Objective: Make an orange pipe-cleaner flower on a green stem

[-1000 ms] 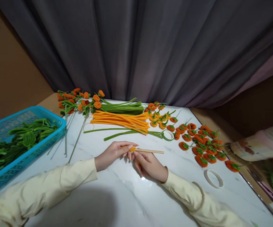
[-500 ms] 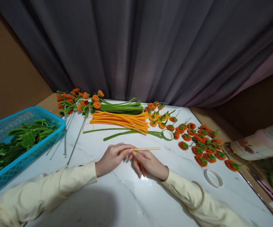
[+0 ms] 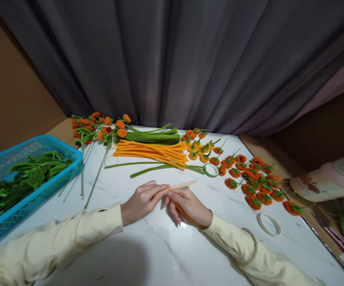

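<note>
Dark curtain (image 3: pixel 166 59): hangs in folds behind the far edge.
White marbled tabletop (image 3: pixel 160 254): glossy, catching light under my hands.
Blue basket (image 3: pixel 33 203): on my left, holding fuzzy green pieces (image 3: pixel 35 174).
Pale jar (image 3: pixel 323 182): lying tilted, beyond the tabletop's right edge.
Fuzzy stems: green bundle (image 3: pixel 157 137) behind the orange bundle (image 3: pixel 151 151).
My left hand (image 3: pixel 143 200): fingers pinched at the stick's near end.
My right hand (image 3: pixel 192 206): thumb and fingers closed on the stick beside them.
Orange flower heads (image 3: pixel 257 178): spread to the right, green-backed.
White ring (image 3: pixel 260 223): flat, right of my wrist.
Wooden stick (image 3: pixel 184 184): its free tip has swung up and away from me, showing less length.
Orange strip (image 3: pixel 186 215): more shows beneath my right palm; probably wound at my fingertips, though they hide it.
</note>
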`<state>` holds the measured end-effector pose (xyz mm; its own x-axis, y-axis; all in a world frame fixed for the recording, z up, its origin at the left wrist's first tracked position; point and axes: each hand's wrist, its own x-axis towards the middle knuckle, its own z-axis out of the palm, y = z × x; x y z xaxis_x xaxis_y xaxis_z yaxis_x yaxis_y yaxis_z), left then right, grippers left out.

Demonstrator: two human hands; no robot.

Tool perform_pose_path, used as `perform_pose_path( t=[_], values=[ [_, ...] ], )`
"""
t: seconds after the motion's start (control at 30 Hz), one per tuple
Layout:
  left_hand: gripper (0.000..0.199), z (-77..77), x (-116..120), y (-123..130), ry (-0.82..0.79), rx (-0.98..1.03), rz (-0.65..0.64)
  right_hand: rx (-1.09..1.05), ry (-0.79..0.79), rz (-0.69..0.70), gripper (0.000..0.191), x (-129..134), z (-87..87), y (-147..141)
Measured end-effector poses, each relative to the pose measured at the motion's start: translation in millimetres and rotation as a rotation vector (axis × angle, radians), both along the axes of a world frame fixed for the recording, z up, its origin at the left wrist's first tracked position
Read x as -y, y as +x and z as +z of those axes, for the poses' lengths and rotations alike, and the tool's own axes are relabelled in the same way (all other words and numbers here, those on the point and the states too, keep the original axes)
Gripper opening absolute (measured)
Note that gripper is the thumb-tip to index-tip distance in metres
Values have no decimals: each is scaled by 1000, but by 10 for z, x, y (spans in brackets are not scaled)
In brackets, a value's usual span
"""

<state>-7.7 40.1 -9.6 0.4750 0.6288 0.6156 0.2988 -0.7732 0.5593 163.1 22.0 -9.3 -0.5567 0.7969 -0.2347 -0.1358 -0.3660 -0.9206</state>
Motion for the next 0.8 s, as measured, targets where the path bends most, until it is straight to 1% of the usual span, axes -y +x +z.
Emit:
perform_pose_path(
  t=[0.17, 0.53, 0.8],
  values=[
    [20, -27, 1, -10, 9, -18, 10, 76, 44, -5, 41, 7, 24, -13],
    [19, -26, 8, -5, 20, -16, 15, 124, 60, -25, 38, 14, 20, 3],
    [19, -6, 3, 3, 17, -68, -1, 99, 30, -46, 32, 8, 55, -13]
  ],
)
